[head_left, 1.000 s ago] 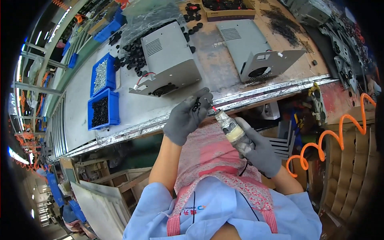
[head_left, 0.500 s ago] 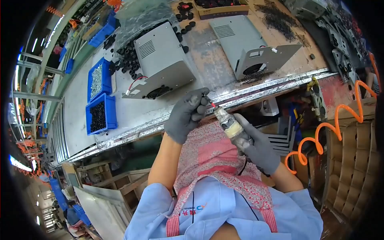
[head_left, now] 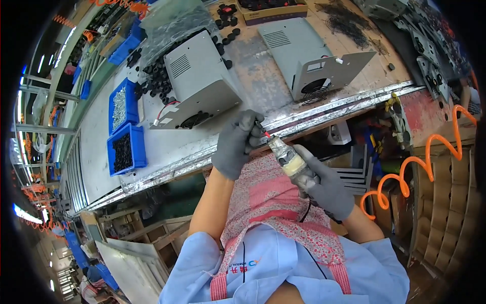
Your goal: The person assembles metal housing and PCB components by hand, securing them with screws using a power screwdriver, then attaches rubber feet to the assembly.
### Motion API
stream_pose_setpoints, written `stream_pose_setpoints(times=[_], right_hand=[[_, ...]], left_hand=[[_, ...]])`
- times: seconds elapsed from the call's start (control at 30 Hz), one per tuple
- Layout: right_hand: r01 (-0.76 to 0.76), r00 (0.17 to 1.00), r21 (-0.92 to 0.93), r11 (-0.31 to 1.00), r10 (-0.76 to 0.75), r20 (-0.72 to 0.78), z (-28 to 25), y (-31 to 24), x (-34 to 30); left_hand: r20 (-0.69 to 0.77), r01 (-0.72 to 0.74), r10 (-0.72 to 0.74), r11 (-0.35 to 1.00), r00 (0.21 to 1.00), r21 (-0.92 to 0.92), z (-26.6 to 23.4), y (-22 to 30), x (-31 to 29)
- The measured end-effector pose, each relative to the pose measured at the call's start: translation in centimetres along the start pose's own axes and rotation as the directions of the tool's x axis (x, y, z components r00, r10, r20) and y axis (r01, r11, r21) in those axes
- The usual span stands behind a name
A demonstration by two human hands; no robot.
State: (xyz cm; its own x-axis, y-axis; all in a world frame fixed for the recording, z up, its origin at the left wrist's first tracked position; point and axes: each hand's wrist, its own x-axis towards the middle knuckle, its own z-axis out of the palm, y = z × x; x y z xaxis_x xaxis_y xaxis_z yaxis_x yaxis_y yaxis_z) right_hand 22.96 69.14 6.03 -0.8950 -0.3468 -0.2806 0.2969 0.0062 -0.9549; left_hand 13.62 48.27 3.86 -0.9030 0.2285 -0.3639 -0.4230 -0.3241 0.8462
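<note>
My right hand [head_left: 329,188], in a grey glove, is wrapped round a power screwdriver [head_left: 292,161] with a pale taped body. The tool points up and left, and its bit has a red section near the tip. At the tip, the gloved fingers of my left hand [head_left: 234,147] are pinched together over a small dark piece, too small to name. Just beyond my hands, on the bench, stands a bent grey metal housing [head_left: 200,76] with vent slots, a round fan opening and a red wire. A second such housing [head_left: 309,61] stands to its right.
Two blue bins [head_left: 143,147] of small parts sit at the left of the bench. Black round caps [head_left: 157,76] lie beside a clear plastic bag [head_left: 174,30]. A metal strip [head_left: 349,104] edges the bench. An orange coiled hose [head_left: 407,162] hangs at right.
The view has shifted slightly, so the bench and housings appear a little further left. Both hands keep their grips, with the screwdriver tip still at my left fingers.
</note>
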Motion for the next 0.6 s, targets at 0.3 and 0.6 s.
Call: stream_pose_setpoints(times=[0.3, 0.6], right_hand=[[-0.014, 0.998, -0.02, 1.0, 0.013, -0.055, -1.4, 0.3, -0.8], [-0.009, 0.909, -0.01, 1.0, 0.004, -0.417, -5.0, 0.8, -1.7]], left_hand=[[0.114, -0.036, 0.019, 0.989, 0.993, 0.146, 1.2, 0.3, 1.0], [0.101, -0.19, 0.168, 0.94, 0.981, 0.284, 3.9, -0.1, 3.0]])
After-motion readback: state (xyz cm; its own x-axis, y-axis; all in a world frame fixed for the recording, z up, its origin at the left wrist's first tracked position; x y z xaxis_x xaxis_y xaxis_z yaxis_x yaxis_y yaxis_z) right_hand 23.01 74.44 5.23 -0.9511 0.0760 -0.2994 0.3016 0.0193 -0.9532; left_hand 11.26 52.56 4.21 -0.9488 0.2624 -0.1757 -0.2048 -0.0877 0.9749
